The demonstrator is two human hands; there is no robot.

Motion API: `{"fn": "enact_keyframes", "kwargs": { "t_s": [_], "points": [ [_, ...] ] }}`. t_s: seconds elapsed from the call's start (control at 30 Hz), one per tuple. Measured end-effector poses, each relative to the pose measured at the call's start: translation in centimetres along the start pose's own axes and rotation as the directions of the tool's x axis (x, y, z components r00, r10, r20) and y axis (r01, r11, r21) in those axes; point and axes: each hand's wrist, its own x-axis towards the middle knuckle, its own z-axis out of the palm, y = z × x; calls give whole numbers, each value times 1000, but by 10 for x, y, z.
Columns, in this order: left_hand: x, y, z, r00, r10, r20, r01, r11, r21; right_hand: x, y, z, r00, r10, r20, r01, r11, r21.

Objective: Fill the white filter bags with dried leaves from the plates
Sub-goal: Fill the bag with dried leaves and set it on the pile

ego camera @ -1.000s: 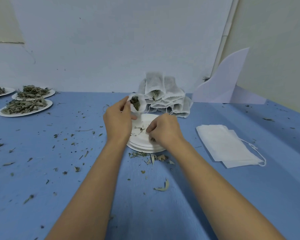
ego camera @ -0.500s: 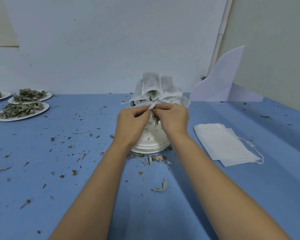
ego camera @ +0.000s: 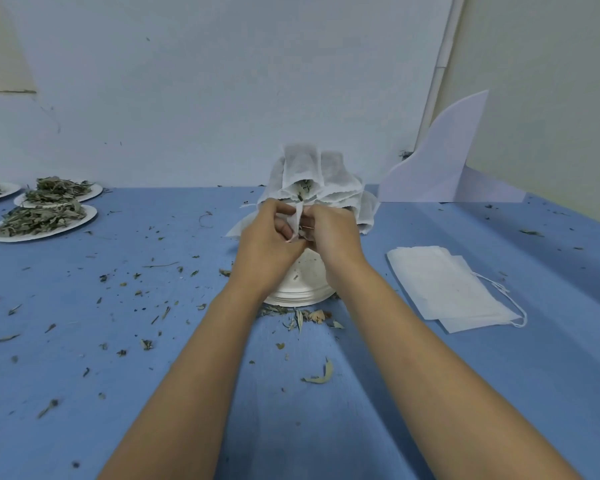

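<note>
My left hand [ego camera: 267, 237] and my right hand [ego camera: 329, 233] meet above a stack of white plates [ego camera: 302, 289], and both pinch one white filter bag [ego camera: 297, 220] between them. Most of that bag is hidden by my fingers. Behind my hands stands a pile of filled filter bags [ego camera: 312, 178], with dried leaves showing at one opening. Flat empty filter bags [ego camera: 444, 285] with strings lie on the table to the right. Plates heaped with dried leaves [ego camera: 42, 220] sit at the far left.
Dried leaf bits are scattered over the blue table [ego camera: 118, 306], thickest in front of the plate stack. A white curved sheet [ego camera: 440, 164] leans in the back right corner. A white wall runs close behind the table.
My right hand rose from the plate stack to join my left hand at the bag. Both hands now grip the bag together, closer in front of the filled pile.
</note>
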Motion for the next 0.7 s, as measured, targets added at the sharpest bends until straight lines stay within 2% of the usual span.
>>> {"fn": "enact_keyframes", "kwargs": {
  "t_s": [0.13, 0.2, 0.3, 0.47, 0.5, 0.63, 0.7],
  "points": [
    [2, -7, -9, 996, -18, -87, 20, 999, 26, 0, -1, -3, 989, -17, 146, 17, 1000, 4],
    [2, -9, -11, 996, -22, -91, 24, 1000, 20, -1, -2, -1, 987, -22, 160, 29, 999, -41],
    [4, -9, -13, 992, -31, -123, 31, 999, 4, -5, -4, 2, 992, -77, 104, 89, 990, -114],
    [6, -8, -14, 973, -90, -214, 77, 995, -68, -10, -5, -4, 966, -242, -93, 227, 962, -151],
    [6, -9, -14, 969, -102, -224, 87, 993, -77, -8, -6, -6, 969, -239, -65, 227, 961, -155],
    [5, -8, -14, 976, -107, -188, 88, 990, -109, -5, -2, -13, 964, -98, 249, 144, 974, -176],
    [4, -5, -14, 982, -116, -146, 94, 984, -151, -3, 2, -14, 957, -62, 283, 87, 993, -78]
  ]
}}
